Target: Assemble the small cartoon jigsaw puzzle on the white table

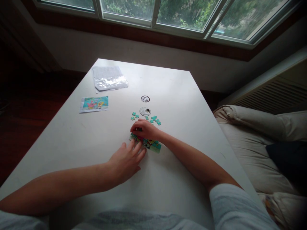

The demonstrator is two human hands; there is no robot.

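A partly joined jigsaw puzzle (154,146), with a cartoon picture on a green ground, lies on the white table. My left hand (127,159) rests flat with its fingers spread, their tips on the puzzle's left part. Over the puzzle's upper edge is my right hand (145,127). Its fingers are curled together toward the thumb, and a small green bit, seemingly a puzzle piece, shows dimly between them. Just beyond this hand lie loose green puzzle pieces (154,118) on the right and a smaller group of pieces (134,115) on the left.
A round silvery disc (145,111) and a smaller round picture (145,98) lie farther back on the table (177,95). To the left are a cartoon picture sheet (96,103) and papers in a clear plastic sleeve (110,78). A padded seat (249,153) stands at the right.
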